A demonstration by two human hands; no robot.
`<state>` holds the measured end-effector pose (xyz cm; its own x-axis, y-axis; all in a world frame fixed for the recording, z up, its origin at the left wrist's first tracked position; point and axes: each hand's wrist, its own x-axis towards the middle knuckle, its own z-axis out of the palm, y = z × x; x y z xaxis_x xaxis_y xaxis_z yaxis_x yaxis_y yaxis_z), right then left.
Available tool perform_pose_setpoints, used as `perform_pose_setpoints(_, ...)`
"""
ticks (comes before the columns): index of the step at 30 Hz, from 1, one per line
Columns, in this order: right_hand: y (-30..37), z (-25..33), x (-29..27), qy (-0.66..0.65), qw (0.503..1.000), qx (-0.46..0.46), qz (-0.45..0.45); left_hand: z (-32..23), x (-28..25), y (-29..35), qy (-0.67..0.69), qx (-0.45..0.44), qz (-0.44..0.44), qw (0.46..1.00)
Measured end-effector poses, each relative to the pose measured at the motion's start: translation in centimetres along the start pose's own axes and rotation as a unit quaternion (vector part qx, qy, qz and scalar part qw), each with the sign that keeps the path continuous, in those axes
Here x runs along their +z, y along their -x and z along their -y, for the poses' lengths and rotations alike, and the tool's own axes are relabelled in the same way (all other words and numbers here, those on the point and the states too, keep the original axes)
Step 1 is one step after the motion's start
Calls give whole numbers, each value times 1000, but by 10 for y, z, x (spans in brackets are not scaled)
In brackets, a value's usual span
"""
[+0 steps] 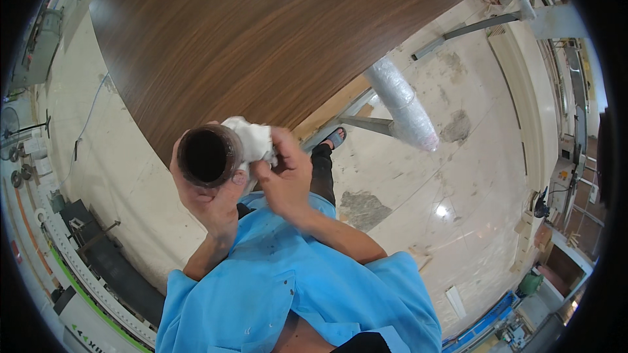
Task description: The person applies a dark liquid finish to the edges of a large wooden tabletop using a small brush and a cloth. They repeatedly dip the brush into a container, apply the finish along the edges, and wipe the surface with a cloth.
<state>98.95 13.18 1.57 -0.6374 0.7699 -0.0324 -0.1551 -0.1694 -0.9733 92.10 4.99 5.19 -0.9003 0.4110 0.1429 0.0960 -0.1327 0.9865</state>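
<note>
My left hand [212, 208] is wrapped round a dark brown, round, open-mouthed jar [208, 155] in front of my body. Its mouth faces up toward me, and the inside looks too dark to make out any contents. A crumpled white cloth [252, 137] lies against the jar's right side. The fingers of my right hand [290, 182] are closed on the cloth's right edge. Just beyond both hands is the near corner of a large brown wood-grain panel [261, 39].
A roll in clear wrapping [402, 104] sticks out from under the panel at right, near a metal support leg [366, 124]. My sandalled foot [335, 137] stands on the pale, patchy floor [445, 176]. Long machinery [108, 255] runs along the left, and a thin cable [88, 121] trails across the floor.
</note>
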Motion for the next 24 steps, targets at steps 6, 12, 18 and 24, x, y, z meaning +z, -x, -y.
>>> perform_pose_setpoints(6,-27,-28,-12,343,851,-376,131,0,1,-10,-26,37,-10,999)
perform_pose_setpoints(12,-126,-4,-148,500,800,-308,-121,3,7,-12,-54,33,-2,998)
perform_pose_setpoints(18,-207,29,-225,583,722,-323,-187,5,17,-14,-32,32,1,999)
perform_pose_setpoints(24,-67,-7,-95,476,794,-377,35,-1,16,-21,-38,57,-14,998)
